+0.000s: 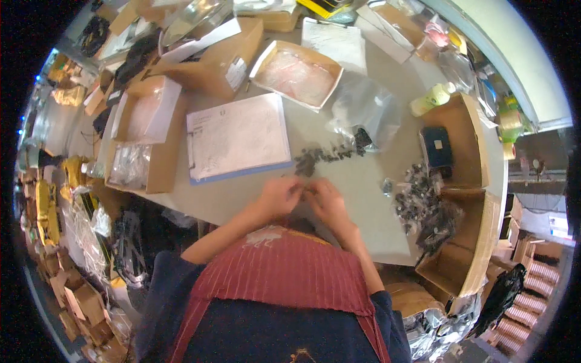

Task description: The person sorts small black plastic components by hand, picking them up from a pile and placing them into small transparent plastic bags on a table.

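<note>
My left hand [279,195] and my right hand [325,199] meet over the near edge of a grey table [351,181]. Their fingertips pinch together around a tiny dark part [304,189], too small to make out. Just beyond the hands lies a loose trail of small black parts [321,156] leading to an open clear plastic bag [363,112]. A bigger heap of dark parts [423,202] sits to my right, spilling toward an open cardboard box [466,254].
A clipboard with a printed sheet [237,138] lies to the left of the hands. Open cartons [148,136] with clear bags stand at the left; a shallow box with pink wrap [296,74] is behind. A pale bottle [432,98] stands at the right. Boxes crowd the floor.
</note>
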A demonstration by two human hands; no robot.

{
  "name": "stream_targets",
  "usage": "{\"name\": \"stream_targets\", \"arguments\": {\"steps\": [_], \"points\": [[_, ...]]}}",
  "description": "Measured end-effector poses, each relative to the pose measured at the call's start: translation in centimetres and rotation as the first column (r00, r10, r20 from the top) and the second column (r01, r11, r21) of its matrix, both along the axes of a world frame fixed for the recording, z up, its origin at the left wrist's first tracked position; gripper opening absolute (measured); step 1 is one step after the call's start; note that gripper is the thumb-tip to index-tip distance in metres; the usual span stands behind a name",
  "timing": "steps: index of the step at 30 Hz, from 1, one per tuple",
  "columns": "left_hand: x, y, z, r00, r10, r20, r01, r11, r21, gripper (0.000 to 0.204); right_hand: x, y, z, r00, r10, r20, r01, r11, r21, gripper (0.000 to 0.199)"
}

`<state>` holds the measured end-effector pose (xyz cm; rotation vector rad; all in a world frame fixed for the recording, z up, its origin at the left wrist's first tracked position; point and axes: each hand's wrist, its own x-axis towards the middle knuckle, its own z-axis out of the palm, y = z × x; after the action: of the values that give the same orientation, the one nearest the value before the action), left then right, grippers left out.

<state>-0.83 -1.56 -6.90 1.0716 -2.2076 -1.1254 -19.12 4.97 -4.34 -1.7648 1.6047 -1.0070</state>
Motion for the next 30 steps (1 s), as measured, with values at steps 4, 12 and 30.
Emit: {"name": "stream_targets", "arguments": {"steps": [4,12,30], "points": [[-0.8,0.0,0.6,0.998,0.0,-0.067,0.008,0.994,0.11,0.014,-0.5,0.3,-1.4,1.0,0.014,0.003,-0.014,1.0,-0.023,0.014],[-3.2,-2.8,1.4,0.983,-0.095,-0.156,0.093,0.995,-0.024,0.011,-2.1,0.9,-1.4,0.995,-0.067,-0.077,0.068,0.998,0.014,0.015],[-8.1,-4.1,4.1,0.947,-0.262,-0.184,0.258,0.965,-0.046,0.007,-4.5,1.2,1.1,0.947,-0.319,-0.034,0.302,0.923,-0.239,0.013]]}}
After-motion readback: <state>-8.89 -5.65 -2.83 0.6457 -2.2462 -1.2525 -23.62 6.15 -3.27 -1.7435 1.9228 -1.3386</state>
